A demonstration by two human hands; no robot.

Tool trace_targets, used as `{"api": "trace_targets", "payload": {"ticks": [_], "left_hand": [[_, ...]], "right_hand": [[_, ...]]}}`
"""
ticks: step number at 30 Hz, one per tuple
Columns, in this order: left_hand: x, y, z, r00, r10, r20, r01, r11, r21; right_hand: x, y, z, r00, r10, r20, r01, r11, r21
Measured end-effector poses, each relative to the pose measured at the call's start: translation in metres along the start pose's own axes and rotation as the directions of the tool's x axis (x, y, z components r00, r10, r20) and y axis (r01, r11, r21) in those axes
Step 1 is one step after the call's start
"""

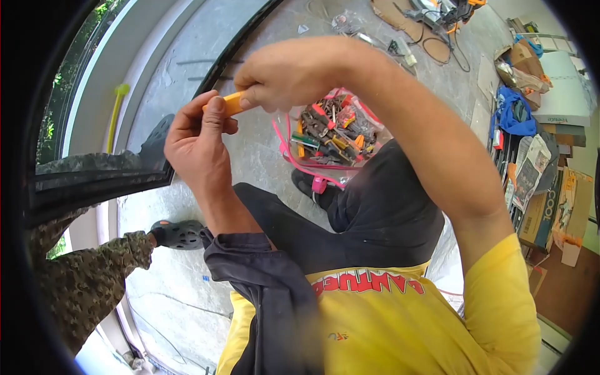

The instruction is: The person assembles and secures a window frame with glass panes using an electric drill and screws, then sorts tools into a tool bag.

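Observation:
A small yellow-orange object [232, 104] is held between both hands, beside the dark frame edge. My left hand [203, 134] pinches its left end between thumb and fingers. Wrapped round its right end are the fingers of my right hand [281, 75]. What the object is cannot be made out, as the fingers cover much of it. Below my right hand, a bag with a pink rim [300, 164] holds many hand tools, among them pliers and screwdrivers [337, 128].
A black-framed glass panel [106, 187] stands at the left. Another person's camouflage-clad leg [94, 269] and clog [178, 235] are beside it. Cables and a power tool [459, 14] lie at the top right, with cardboard boxes [542, 209] along the right.

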State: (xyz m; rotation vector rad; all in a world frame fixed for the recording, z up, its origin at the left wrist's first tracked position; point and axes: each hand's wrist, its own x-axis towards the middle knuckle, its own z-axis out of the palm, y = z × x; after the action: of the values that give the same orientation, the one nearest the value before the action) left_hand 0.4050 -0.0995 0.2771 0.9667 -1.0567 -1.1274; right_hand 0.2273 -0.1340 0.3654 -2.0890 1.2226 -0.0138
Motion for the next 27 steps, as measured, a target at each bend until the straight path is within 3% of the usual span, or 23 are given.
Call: {"api": "trace_targets", "payload": {"ticks": [2,3,5,6,9,10,11,13,17,19,20,23,25,27], "left_hand": [[-0.001,0.004,-0.01,1.0,0.016,-0.025,-0.016,1.0,-0.012],[-0.001,0.009,-0.012,0.999,-0.011,-0.037,0.008,0.995,-0.099],[0.0,0.016,-0.021,0.999,0.024,-0.042,-0.027,0.996,-0.084],[-0.002,0.02,-0.022,0.998,0.033,-0.057,-0.035,0.999,-0.022],[-0.008,0.03,-0.016,0.996,0.069,-0.054,-0.064,0.994,0.091],[-0.009,0.035,-0.011,0.994,0.089,-0.057,-0.083,0.993,0.087],[-0.009,0.035,-0.009,0.993,0.097,-0.06,-0.093,0.993,0.067],[-0.007,0.027,-0.014,0.998,0.006,-0.068,-0.011,0.997,-0.075],[-0.01,0.027,-0.022,0.99,-0.029,-0.137,0.011,0.991,-0.131],[-0.01,0.028,-0.028,0.994,-0.071,-0.08,0.036,0.924,-0.38],[-0.01,0.029,-0.03,0.987,-0.102,-0.122,0.041,0.906,-0.421],[-0.011,0.029,-0.039,0.968,-0.043,-0.246,-0.048,0.935,-0.353],[-0.013,0.025,-0.047,0.976,-0.013,-0.219,-0.061,0.943,-0.326],[-0.015,0.025,-0.046,0.991,-0.063,-0.118,0.001,0.886,-0.464]], "right_hand": [[0.001,-0.016,-0.002,0.999,-0.038,0.025,0.043,0.975,-0.219],[0.0,-0.016,0.006,0.999,-0.03,0.025,0.035,0.977,-0.209],[0.0,-0.014,0.021,0.965,-0.182,-0.188,0.151,0.974,-0.17],[-0.005,-0.015,0.029,0.956,-0.181,-0.23,0.152,0.979,-0.137],[-0.011,-0.01,0.016,0.935,-0.262,-0.237,0.253,0.965,-0.066],[-0.011,-0.008,0.006,0.961,-0.225,-0.163,0.236,0.97,0.051],[-0.009,-0.01,0.0,0.949,-0.268,-0.168,0.276,0.961,0.028],[-0.005,-0.013,-0.005,0.975,-0.208,-0.084,0.216,0.97,0.113],[0.007,-0.018,0.004,0.966,-0.248,-0.073,0.256,0.959,0.12],[0.007,-0.03,0.001,0.966,-0.249,-0.064,0.251,0.968,0.027],[0.009,-0.026,0.007,0.938,-0.323,-0.126,0.326,0.945,0.004],[0.015,-0.032,0.021,0.885,-0.417,-0.206,0.428,0.904,0.009],[0.017,-0.038,0.022,0.9,-0.397,-0.179,0.404,0.915,0.0],[0.017,-0.042,0.023,0.9,-0.391,-0.19,0.403,0.915,0.028]]}}
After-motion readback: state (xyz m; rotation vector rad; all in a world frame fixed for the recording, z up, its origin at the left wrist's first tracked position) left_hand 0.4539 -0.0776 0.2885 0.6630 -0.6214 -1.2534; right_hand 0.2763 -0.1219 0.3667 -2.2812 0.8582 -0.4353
